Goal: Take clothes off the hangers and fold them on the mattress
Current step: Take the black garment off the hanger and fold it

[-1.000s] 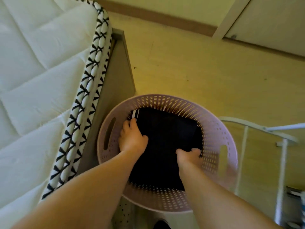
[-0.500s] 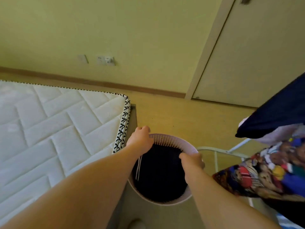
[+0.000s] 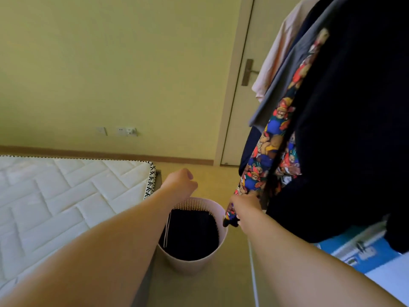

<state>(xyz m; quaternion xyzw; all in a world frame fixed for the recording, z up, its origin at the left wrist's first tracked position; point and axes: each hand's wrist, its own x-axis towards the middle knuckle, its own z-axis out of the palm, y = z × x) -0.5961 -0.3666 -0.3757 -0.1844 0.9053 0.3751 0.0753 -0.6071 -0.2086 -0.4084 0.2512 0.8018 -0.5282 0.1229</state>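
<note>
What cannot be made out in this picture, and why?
Head view:
- Hangers: cut off by the top edge, above the black garment.
- Fingers of the right hand: hidden behind the hand itself, at the hem of the bear-print garment it holds.
- Kind of dark clothing in the pink basket: too dark, partly behind the left forearm.
- Blue box label: blurred.

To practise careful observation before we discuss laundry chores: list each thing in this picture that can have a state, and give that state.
Printed garment: hanging, not yet taken down.
Left hand: fingers curled, holding nothing.
Right hand: grips the printed garment's lower edge.
Basket: upright, with dark clothing inside.
Door: shut.
</note>
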